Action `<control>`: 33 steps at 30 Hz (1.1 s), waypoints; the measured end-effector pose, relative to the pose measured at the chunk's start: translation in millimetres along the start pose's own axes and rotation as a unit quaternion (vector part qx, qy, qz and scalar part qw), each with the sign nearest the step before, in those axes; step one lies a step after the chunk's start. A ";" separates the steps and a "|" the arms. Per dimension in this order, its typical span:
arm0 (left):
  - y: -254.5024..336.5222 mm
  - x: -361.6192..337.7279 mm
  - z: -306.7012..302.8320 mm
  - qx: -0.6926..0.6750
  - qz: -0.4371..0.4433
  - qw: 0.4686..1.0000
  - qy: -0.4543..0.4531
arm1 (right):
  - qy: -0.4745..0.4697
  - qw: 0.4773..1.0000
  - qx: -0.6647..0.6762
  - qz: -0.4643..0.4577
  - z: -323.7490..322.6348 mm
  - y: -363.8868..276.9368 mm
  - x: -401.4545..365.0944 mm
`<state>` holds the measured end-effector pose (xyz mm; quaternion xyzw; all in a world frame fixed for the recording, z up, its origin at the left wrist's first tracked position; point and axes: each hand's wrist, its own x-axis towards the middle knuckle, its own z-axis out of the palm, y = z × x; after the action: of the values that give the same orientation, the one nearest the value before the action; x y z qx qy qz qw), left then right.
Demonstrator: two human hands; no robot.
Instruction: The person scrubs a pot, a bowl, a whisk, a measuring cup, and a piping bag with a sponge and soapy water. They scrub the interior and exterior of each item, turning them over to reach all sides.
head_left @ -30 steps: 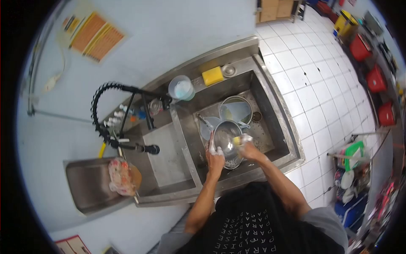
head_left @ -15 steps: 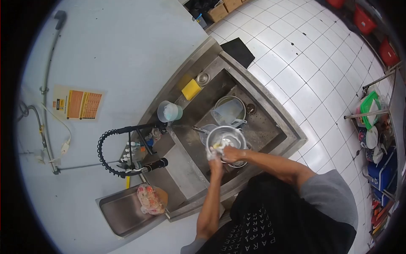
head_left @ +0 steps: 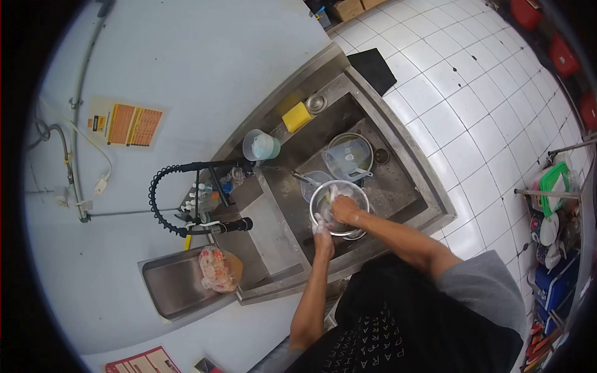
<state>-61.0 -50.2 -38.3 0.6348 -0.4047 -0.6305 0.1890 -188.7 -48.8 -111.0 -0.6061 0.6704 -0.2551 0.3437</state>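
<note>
A round metal bowl (head_left: 365, 202) is tilted up over the sink basin. My left hand (head_left: 322, 229) is closed on its near-left rim, and white suds show on the fingers. Inside the bowl, my right hand (head_left: 345, 209) presses a small, sudsy yellowish sponge (head_left: 329, 195) against the inner wall. My fingers partly hide the sponge. Just beyond the bowl lie a clear plastic container (head_left: 313, 185) with a utensil handle across it, and a translucent plastic jug (head_left: 348, 159) resting in a round pot (head_left: 371, 155).
The steel sink (head_left: 398, 180) has a drain beside the pot. On its back ledge sit a yellow sponge (head_left: 296, 117), a round metal tin (head_left: 316, 103) and a clear tub (head_left: 261, 147). A black spray faucet (head_left: 236, 225) arches at left, above a steel tray (head_left: 163, 286) beside a bagged item (head_left: 217, 270).
My right hand has moved deeper into the bowl with the sponge. The left hand has shifted down to the bowl's near-left rim. The whole view has shifted slightly.
</note>
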 end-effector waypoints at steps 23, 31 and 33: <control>34.9 8.8 -24.1 0.089 0.120 0.989 0.003 | -0.064 0.887 -0.239 -0.391 -38.6 39.6 32.4; 21.2 31.1 -24.9 0.044 0.220 0.972 0.065 | 0.005 0.968 0.079 -0.237 -2.2 -23.2 12.8; 19.8 23.7 -30.5 0.029 0.222 0.971 0.082 | -0.070 0.978 -0.051 -0.191 -42.9 -23.9 -0.6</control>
<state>-40.2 -88.2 -34.7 0.5843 -0.5363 -0.5065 0.3382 -206.6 -54.6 -65.6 -0.7558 0.5288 -0.2386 0.3037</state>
